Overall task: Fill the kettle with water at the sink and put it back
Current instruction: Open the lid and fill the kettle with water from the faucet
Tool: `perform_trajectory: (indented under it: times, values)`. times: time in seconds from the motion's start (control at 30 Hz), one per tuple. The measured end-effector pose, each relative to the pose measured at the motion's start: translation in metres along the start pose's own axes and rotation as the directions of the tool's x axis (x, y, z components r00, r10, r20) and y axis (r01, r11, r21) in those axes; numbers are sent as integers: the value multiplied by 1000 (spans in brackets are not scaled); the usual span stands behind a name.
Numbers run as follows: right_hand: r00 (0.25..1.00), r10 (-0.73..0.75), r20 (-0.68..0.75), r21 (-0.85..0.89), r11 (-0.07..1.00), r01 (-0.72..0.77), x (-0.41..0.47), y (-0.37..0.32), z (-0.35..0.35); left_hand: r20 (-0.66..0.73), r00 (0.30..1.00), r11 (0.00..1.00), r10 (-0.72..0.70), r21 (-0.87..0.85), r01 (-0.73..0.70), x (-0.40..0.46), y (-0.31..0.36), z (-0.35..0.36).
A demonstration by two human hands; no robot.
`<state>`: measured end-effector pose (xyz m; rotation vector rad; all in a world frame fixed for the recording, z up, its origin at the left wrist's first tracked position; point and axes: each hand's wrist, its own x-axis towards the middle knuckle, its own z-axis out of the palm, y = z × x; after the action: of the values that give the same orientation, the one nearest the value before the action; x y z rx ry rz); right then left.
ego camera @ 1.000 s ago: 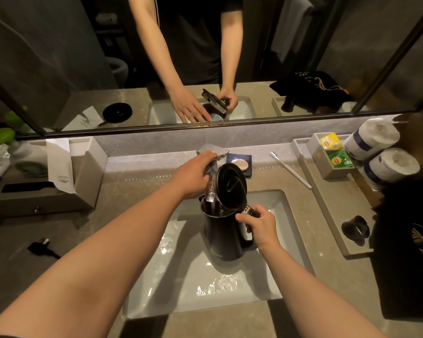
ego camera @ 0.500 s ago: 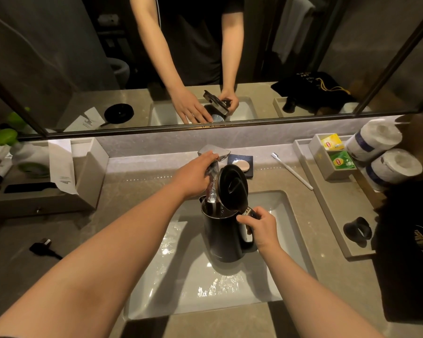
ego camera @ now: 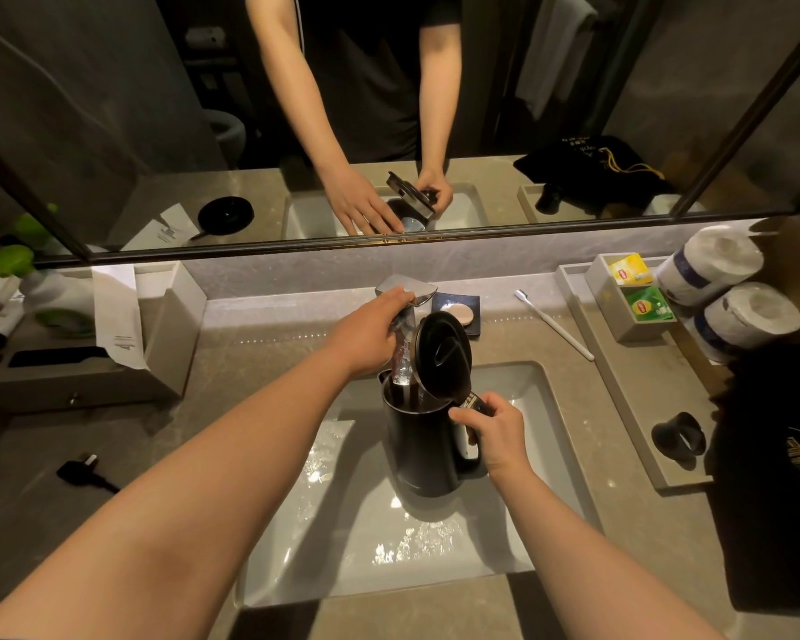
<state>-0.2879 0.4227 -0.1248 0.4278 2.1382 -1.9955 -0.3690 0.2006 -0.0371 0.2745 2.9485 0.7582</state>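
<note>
Sink (ego camera: 550, 491): pale rectangular basin let into the worktop (ego camera: 250, 344), wet floor; it catches whatever misses.

Right hand (ego camera: 493, 431): grip closed around the handle of the kettle, thumb up by the lid hinge, likely steadying the weight as it grows.

Kettle (ego camera: 423, 448): black, upright, inside the basin (whether standing on its floor or held just above, I cannot tell). Lid (ego camera: 442, 351) swung up and back to leave the mouth clear for the water (ego camera: 402, 358) running into it.

Left hand (ego camera: 370, 330): grip resting on the tap (ego camera: 416, 291), fingers laid over the lever rather than clenched, apparently placed to cut the flow.

Far worktop: soap dish (ego camera: 458, 311) and toothbrush (ego camera: 553, 323), well apart from the stream.
</note>
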Motion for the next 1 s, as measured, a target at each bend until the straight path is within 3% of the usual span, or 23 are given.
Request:
perform_trajectory:
  times: [1.0]
  values:
    - [1000,12,-10,-12,1000,-12,-4,-2,2,15,1000,1000,4,0,-4,1,-1,2]
